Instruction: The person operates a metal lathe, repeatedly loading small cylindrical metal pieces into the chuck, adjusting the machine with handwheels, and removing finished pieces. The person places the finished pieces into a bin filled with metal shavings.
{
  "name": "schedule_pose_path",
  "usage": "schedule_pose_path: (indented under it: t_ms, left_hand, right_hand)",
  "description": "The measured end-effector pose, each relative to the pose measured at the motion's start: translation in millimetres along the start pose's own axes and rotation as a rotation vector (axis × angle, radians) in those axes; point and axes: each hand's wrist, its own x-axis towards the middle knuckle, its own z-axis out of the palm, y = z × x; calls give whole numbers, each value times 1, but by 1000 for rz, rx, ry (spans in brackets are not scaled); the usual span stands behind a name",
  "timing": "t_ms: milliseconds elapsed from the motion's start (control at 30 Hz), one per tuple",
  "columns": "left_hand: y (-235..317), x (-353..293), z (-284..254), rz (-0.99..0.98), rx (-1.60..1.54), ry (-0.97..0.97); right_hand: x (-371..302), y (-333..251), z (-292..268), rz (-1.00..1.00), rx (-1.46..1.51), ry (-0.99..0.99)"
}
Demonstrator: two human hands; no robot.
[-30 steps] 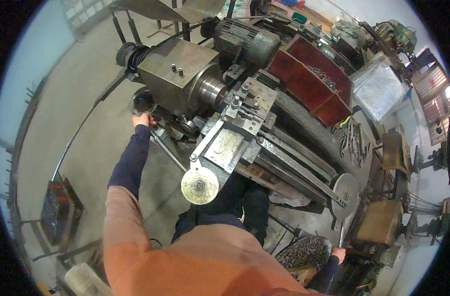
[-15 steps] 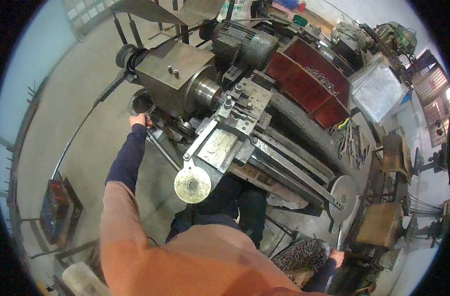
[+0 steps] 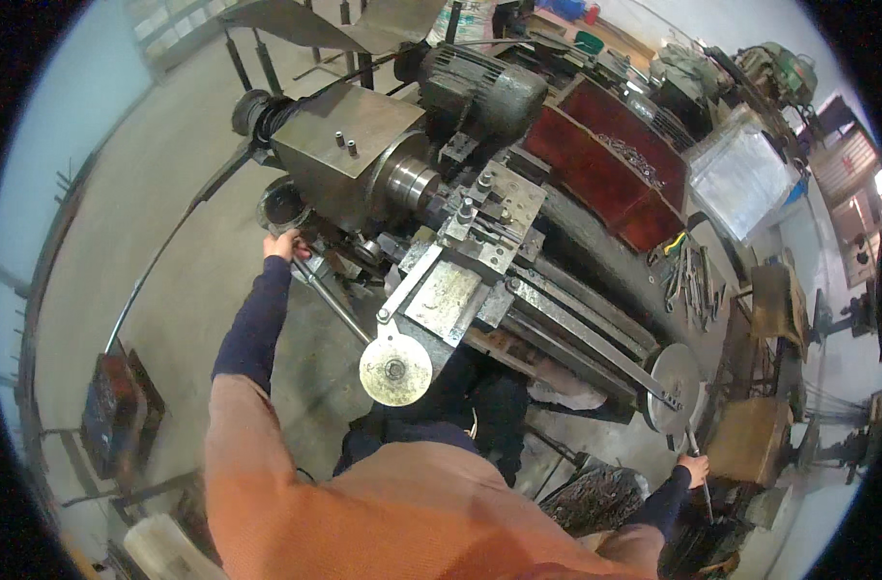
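Your hands were well apart, right hand wrapped firmly round the steel lever just below the grey disc at the lathe's right end! Over on the left, your left hand was just below the dark round cup, at the upper end of a slanting bar; whether its fingers gripped, you couldn't tell. Between them sat the tool slide, the spindle beyond, and wrenches beside the red tray.

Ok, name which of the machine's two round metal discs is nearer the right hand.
The grey round metal disc, just above the right hand gripping a metal rod; the pale yellowish round metal disc sits farther left.
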Motion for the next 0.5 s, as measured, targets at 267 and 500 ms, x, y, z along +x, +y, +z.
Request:
schedule_pose_path:
  t_ms: [267, 500]
  left_hand:
    - [-28, 13, -64, 474, 1226, 147]
    - [-25, -22, 1, 230, 1501, 65]
  right_hand:
    - [-161, -10, -11, -235, 728, -62]
    - [-194, -36, -37, -334, 749, -41]
